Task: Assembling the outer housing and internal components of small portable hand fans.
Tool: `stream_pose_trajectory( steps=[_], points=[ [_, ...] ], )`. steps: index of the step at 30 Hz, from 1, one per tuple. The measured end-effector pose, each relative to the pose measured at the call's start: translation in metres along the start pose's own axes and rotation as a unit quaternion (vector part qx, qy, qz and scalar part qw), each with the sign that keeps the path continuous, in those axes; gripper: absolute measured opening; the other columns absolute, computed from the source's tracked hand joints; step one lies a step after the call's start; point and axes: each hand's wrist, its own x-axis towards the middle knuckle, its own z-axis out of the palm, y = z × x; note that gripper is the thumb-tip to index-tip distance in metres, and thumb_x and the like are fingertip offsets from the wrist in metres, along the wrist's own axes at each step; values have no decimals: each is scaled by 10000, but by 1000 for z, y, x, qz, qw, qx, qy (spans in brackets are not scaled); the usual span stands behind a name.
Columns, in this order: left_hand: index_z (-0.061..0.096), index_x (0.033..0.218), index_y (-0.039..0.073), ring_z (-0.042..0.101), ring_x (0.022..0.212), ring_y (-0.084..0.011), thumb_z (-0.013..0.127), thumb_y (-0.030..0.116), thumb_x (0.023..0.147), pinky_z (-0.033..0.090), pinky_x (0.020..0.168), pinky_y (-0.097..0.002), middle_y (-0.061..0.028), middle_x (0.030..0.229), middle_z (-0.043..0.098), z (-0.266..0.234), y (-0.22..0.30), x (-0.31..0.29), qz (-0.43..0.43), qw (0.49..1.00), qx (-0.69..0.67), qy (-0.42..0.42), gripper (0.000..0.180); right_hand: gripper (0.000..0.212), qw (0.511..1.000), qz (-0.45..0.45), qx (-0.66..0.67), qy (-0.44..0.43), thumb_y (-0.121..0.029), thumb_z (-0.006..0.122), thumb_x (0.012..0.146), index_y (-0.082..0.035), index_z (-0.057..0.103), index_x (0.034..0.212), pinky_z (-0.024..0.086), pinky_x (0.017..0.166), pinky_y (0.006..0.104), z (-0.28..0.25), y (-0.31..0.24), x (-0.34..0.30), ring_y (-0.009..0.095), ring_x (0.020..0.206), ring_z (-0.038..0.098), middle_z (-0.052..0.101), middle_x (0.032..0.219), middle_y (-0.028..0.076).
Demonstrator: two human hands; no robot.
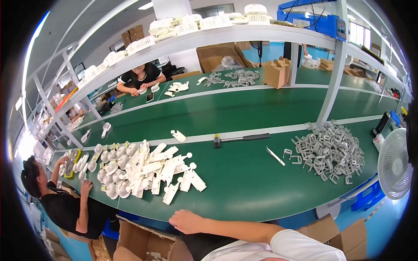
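My right hand [187, 222] lies at the near edge of the green table, its forearm stretching across from the lower right. Its fingers are curled in, and nothing shows in them. My left hand is out of sight; only a patch of skin appears at the lower edge beside an open cardboard box [143, 237]. Beyond my right hand spreads a heap of flat white plastic casings [163, 167]. Left of these sit several small white handheld fans [115, 174] with round grilles.
Grey U-shaped clips [333, 152] are piled at the right. A hammer [241, 138] and white-handled tweezers [275, 156] lie mid-table. A white desk fan [394, 163] stands far right. One person [65, 204] works at the left, another [141, 80] across. A metal shelf [217, 37] spans above.
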Motion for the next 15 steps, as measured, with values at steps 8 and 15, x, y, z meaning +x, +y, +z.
stream_pose_trajectory(
  steps=[8,15],
  points=[
    [644,1156,-25,514,1253,-307,620,140,919,445,969,-400,-202,1253,589,15,-68,-35,-92,995,9,48,290,149,984,66,122,-114,-224,648,915,-97,571,921,488,788,464,-83,15,-46,329,906,595,611,899,104],
    [661,1118,-26,561,1209,-270,626,122,917,489,919,-364,-184,1195,633,-1,-122,-60,-142,975,160,66,252,160,983,83,133,-97,-270,707,945,-117,662,944,499,730,385,-122,43,-85,256,791,614,637,798,48]
  ],
)
